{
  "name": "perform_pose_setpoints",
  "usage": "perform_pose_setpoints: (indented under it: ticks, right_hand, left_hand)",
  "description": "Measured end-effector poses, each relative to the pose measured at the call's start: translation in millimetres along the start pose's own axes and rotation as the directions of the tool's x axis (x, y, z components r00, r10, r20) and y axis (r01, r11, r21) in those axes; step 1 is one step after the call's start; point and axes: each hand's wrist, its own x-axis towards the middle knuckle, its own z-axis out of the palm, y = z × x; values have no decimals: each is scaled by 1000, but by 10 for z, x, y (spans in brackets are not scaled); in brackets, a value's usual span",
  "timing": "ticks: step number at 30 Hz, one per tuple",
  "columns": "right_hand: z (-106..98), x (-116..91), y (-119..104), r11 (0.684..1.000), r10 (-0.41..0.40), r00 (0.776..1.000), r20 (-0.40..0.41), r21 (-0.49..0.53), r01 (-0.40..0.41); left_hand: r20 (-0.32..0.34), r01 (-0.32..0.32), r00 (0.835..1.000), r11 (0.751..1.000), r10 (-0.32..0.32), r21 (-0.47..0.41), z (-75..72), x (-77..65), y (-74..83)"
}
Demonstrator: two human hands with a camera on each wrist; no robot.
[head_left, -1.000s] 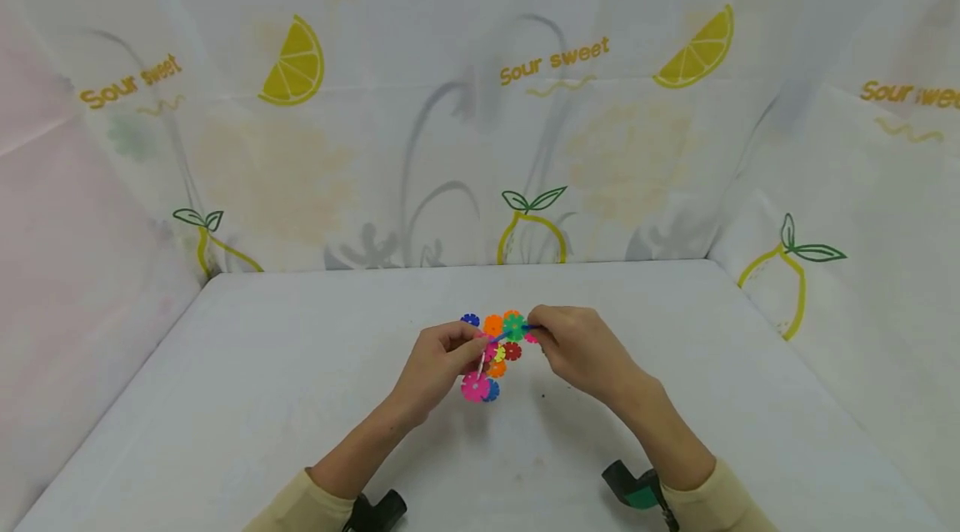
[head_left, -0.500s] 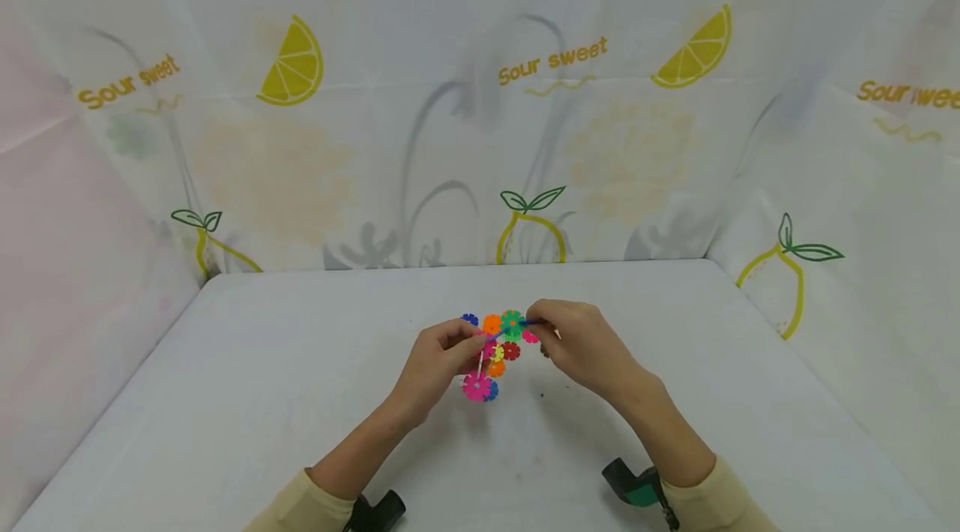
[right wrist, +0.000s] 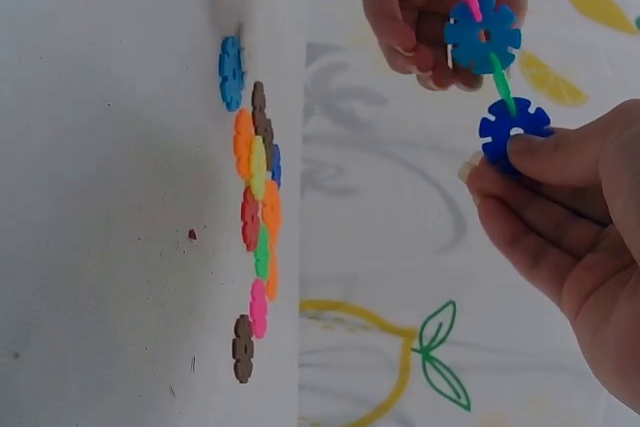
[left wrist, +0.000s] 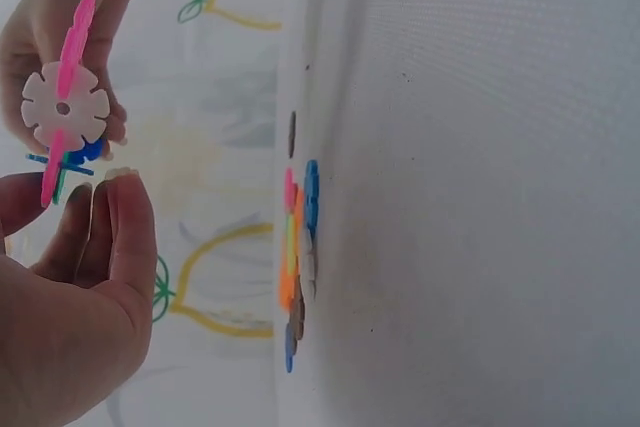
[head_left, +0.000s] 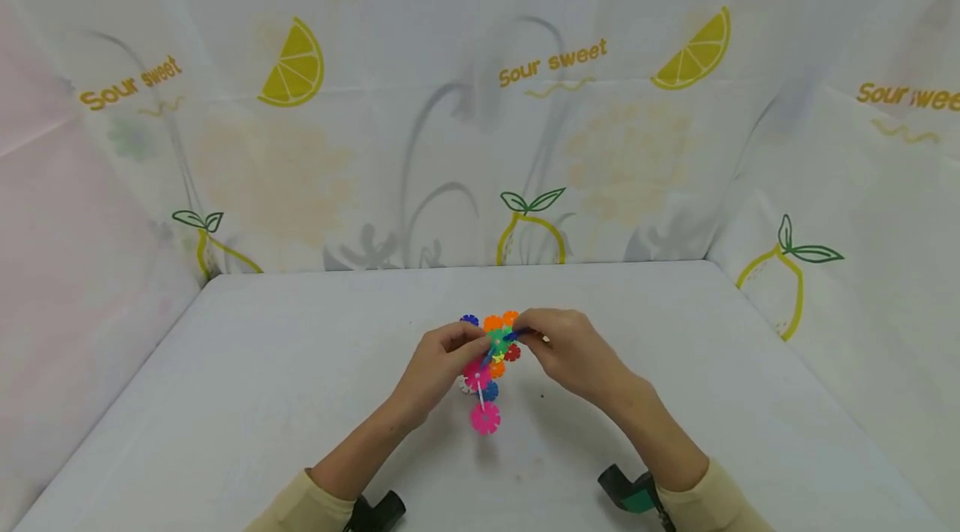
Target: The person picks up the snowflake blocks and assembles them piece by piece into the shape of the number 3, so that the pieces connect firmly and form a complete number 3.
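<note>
A chain of interlocking plastic snowflake discs hangs between both hands. It runs from a pink disc (head_left: 486, 418) through a white disc (left wrist: 65, 107), another pink disc (head_left: 477, 375), a light blue disc (right wrist: 483, 37) and a green disc (head_left: 499, 340). At the upper end is a dark blue disc (right wrist: 515, 133). My left hand (head_left: 437, 361) holds the chain, thumb and fingertips at the green disc. My right hand (head_left: 581, 353) pinches the dark blue disc between thumb and fingers, close beside the left fingertips.
Loose snowflake discs lie on the white table (head_left: 300, 399) behind the hands, among them an orange disc (head_left: 492, 322), a red disc (right wrist: 250, 218) and a brown disc (right wrist: 243, 349). A lemon-printed cloth (head_left: 375, 140) stands behind. Black wrist cameras hang beneath both forearms.
The chain has slid down toward me, its pink end hanging lower. My left hand now grips it higher, by the green disc. The right hand has come left, nearer the left fingertips.
</note>
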Motion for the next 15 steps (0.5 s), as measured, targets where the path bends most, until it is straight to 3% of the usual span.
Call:
perform_pose_setpoints:
  ticks: [7,11,15]
  right_hand:
    - [25,-13,29,999,27,999,25,20,-27]
    - [16,-31,108,990,137,989,62,-35,-135]
    - [19,-50,198,961,276,955,106,-58,-271]
  left_hand:
    - [-23,-4,1000,1000,4,-9,11,-10,0]
    - [-50,-22,999,1000,21,-12,3,-21,8]
    - [-53,-26,998,1000,25,-7,-1,-18,10]
